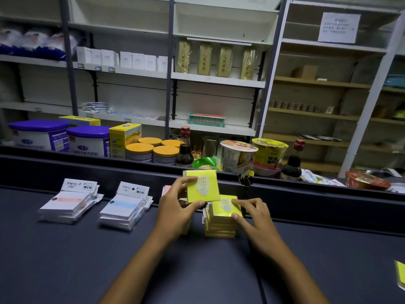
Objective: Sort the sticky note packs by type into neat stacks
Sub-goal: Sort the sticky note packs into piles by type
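My left hand [178,205] pinches a yellow sticky note pack [205,190] marked 2207 and holds it upright above the dark counter [87,260]. Just right of it stands a stack of yellow packs [220,224]. My right hand [252,212] grips the stack's top pack at its right edge. A stack of white packs with pink strips [70,205] lies at the left. A second white stack with blue strips [127,210] lies beside it. A pink pack [167,189] peeks out behind my left hand, mostly hidden.
A raised dark ledge [306,194] runs along the counter's far side. Behind it stand tins, jars, sauce bottles [292,163] and noodle cups [237,155], with shelving beyond. Another yellow pack [401,274] shows at the right edge of the frame.
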